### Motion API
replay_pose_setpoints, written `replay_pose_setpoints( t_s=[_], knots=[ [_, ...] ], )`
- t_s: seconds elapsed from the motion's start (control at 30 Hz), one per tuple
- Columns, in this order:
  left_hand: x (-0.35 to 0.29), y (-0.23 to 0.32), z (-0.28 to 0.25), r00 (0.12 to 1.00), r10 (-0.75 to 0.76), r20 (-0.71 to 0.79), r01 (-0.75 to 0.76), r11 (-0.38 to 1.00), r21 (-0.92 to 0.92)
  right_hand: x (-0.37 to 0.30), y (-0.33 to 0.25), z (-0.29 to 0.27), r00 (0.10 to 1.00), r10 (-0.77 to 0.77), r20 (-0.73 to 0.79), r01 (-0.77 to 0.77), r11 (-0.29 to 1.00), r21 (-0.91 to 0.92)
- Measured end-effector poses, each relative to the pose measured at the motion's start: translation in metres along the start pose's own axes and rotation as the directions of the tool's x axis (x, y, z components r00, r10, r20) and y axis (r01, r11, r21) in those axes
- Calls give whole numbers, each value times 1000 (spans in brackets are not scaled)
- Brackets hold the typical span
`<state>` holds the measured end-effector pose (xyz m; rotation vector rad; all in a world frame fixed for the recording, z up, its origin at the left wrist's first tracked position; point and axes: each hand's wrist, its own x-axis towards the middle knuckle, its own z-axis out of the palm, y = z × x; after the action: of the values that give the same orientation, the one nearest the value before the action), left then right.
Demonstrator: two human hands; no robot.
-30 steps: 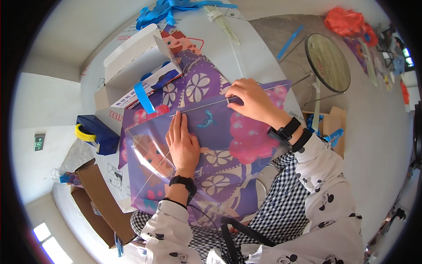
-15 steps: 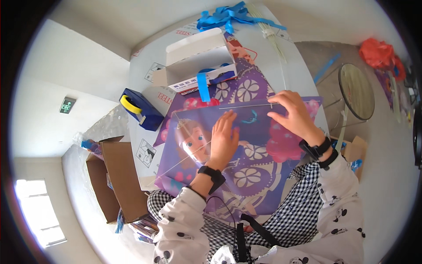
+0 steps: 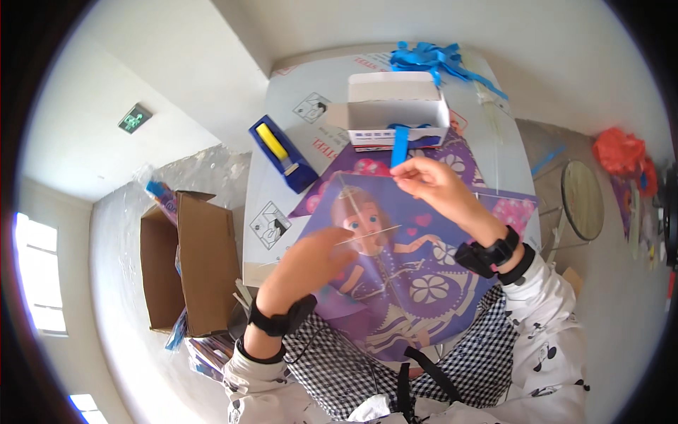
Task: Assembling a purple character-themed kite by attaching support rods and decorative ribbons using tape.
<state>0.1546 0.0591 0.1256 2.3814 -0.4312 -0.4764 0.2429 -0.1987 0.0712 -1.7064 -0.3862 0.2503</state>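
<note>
A purple sheet, printed with a cartoon princess and crossed by thin pale rods, lies over the table's near edge and my lap. It looks like a kite. My right hand is closed in a pinch at its top edge, on the lower end of a blue strip. That strip hangs over the front of an open white box. My left hand, blurred by motion, is over the sheet's left side near a rod; its fingers are too smeared to read.
A blue tape dispenser with a yellow core stands left of the box. Blue strips are heaped at the table's far end. A second purple printed sheet lies underneath. An open cardboard box is at left, a round stool at right.
My right hand has moved left to the blue strip's end. My left hand has come toward me and left, off the sheet's middle. The view has shifted, and the sheet lies turned differently.
</note>
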Motion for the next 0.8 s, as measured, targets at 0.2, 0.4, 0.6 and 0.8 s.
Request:
replay_pose_setpoints(
  t_s=[0.2, 0.4, 0.6, 0.8],
  knots=[
    [21, -110, -18, 916, -259, -305, 181, 948, -262, 101, 15, 122, 1000, -6, 14, 6, 999, -47],
    [73, -173, 19, 820, -246, -517, -201, 722, -662, 175, 48, 169, 986, -95, -137, 47, 947, -318],
    [79, -188, 29, 807, -206, -553, -353, 583, -732, 192, 38, 183, 957, 290, -34, -290, 957, -21],
    [80, -191, 22, 874, -239, -424, -279, 468, -839, 181, 3, 188, 943, 300, -141, -310, 949, -58]
  ],
)
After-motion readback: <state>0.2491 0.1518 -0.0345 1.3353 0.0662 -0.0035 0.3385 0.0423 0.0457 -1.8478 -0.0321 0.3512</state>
